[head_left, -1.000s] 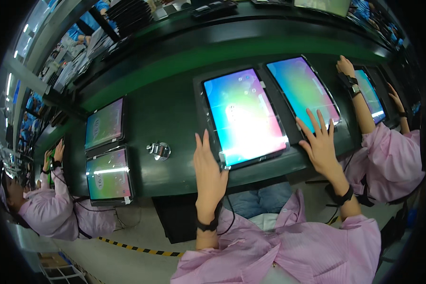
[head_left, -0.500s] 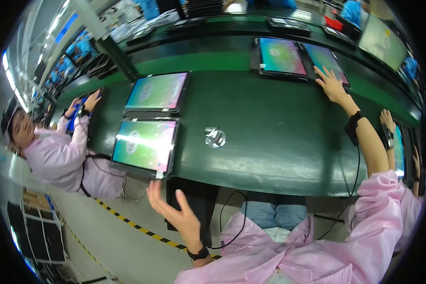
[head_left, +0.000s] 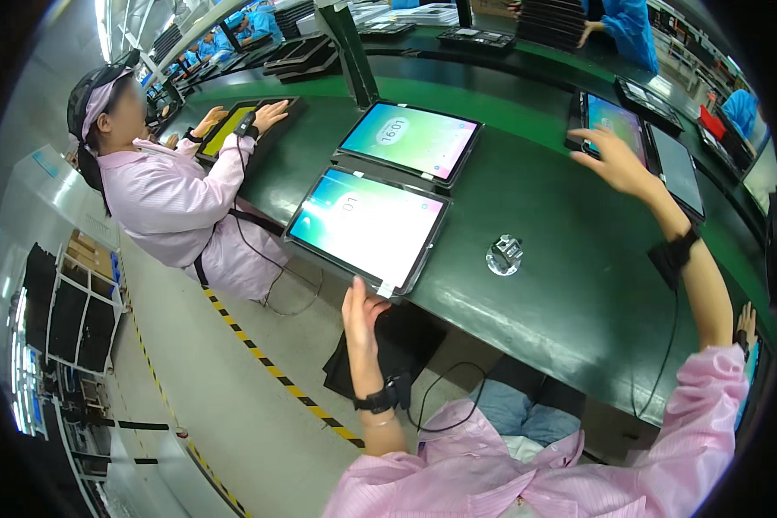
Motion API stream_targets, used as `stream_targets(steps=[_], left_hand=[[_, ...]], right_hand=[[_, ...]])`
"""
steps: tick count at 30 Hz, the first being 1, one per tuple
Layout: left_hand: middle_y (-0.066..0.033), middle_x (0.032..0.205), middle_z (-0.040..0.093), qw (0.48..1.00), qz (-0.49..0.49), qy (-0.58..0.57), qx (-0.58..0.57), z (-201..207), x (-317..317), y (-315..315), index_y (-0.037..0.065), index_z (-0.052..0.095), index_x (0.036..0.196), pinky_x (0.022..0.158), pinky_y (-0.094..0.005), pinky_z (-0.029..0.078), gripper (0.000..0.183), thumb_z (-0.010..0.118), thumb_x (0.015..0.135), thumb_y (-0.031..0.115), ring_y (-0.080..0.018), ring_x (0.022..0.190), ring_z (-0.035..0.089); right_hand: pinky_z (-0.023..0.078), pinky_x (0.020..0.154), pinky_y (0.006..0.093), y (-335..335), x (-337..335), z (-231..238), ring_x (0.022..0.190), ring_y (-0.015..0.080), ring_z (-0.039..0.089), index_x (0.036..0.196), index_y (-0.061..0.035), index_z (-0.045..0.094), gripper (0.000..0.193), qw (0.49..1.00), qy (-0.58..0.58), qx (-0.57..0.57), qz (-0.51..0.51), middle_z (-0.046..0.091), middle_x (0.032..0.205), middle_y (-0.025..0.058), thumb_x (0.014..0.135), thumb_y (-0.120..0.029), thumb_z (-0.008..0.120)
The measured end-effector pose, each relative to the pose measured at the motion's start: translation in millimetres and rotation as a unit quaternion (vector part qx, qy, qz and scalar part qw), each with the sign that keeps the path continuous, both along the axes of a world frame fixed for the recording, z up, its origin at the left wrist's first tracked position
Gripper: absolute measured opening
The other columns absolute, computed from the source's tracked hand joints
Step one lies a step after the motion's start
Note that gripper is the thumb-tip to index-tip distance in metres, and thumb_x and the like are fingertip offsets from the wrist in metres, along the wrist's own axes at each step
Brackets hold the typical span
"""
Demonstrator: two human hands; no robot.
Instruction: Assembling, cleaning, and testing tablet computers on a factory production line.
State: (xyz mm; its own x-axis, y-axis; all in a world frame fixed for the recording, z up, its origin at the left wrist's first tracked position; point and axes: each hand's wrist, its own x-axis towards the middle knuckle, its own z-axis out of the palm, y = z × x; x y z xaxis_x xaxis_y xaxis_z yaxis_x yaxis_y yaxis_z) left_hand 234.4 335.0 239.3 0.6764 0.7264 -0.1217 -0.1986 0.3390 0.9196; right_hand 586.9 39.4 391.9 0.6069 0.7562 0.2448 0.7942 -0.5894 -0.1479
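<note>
My left hand (head_left: 361,324) is at the front edge of a lit tablet (head_left: 363,226) in a black tray, its fingers loosely extended beside the edge. Whether they touch the tray I cannot tell. Just beyond lies a second lit tablet (head_left: 410,140). My right hand (head_left: 620,162) reaches over the table at the right, fingers spread, next to a lit tablet (head_left: 615,125) in a dark tray. A tablet with a dull grey screen (head_left: 675,168) lies to the right of that one. Each wrist wears a black band, and the hands hold nothing that shows.
A small clear disc with a shiny dark object (head_left: 505,255) lies on the green table (head_left: 527,319). A green post (head_left: 350,56) rises behind the left tablets. At the left a co-worker in pink (head_left: 160,194) handles a yellow-screened tablet (head_left: 226,131). A black cord (head_left: 675,345) hangs at my right.
The view has turned left. My left hand has come up to the near tablet's edge. My right hand has shifted from the rightmost tablet toward its left neighbour; the rightmost screen now looks grey.
</note>
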Motion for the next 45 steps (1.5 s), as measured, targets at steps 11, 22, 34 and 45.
stream_targets(steps=[11, 22, 34, 45], left_hand=[[-0.0101, 0.109, 0.059, 0.973, 0.221, -0.052, -0.044, -13, -18, -26, -0.002, 0.054, 0.111, 0.087, -0.0324, 0.047, 0.029, 0.056, 0.091, 0.020, -0.0165, 0.104, 0.058], [-0.0133, 0.106, 0.059, 0.940, 0.340, -0.014, 0.018, 79, -49, -73, -0.005, 0.054, 0.111, 0.078, -0.0308, 0.053, 0.035, 0.065, 0.084, 0.015, -0.0200, 0.093, 0.061], [-0.0237, 0.116, 0.052, 0.953, 0.275, 0.052, 0.116, 114, -101, -209, -0.009, 0.033, 0.137, 0.086, -0.0362, 0.046, 0.062, 0.061, 0.086, 0.013, -0.0254, 0.098, 0.055], [-0.0127, 0.096, 0.062, 0.930, -0.341, 0.034, 0.134, 94, 7, -275, -0.007, 0.048, 0.115, 0.076, -0.0292, 0.045, 0.047, 0.071, 0.082, 0.017, -0.0151, 0.084, 0.057]], right_hand=[[0.041, 0.096, 0.0424, 208, 38, -81, 0.112, 0.0384, 0.054, 0.116, 0.0128, 0.055, 0.084, 0.987, 0.102, 0.102, 0.067, 0.055, 0.118, 0.0314, 0.083, -0.064, 0.050], [0.048, 0.082, 0.0386, 199, -21, -45, 0.099, 0.0376, 0.060, 0.097, 0.0178, 0.062, 0.112, 0.928, 0.358, 0.105, 0.007, 0.061, 0.100, 0.0307, 0.056, -0.086, 0.056], [0.044, 0.066, 0.0302, -98, -129, 59, 0.069, 0.0194, 0.060, 0.094, 0.0025, 0.067, 0.065, 0.946, 0.046, 0.252, -0.199, 0.064, 0.075, 0.0116, 0.079, -0.060, 0.059], [0.042, 0.061, 0.0282, -367, -271, -49, 0.064, 0.0136, 0.055, 0.094, 0.0144, 0.062, 0.071, 0.777, 0.115, 0.236, -0.573, 0.059, 0.068, 0.0115, 0.077, -0.055, 0.066]])
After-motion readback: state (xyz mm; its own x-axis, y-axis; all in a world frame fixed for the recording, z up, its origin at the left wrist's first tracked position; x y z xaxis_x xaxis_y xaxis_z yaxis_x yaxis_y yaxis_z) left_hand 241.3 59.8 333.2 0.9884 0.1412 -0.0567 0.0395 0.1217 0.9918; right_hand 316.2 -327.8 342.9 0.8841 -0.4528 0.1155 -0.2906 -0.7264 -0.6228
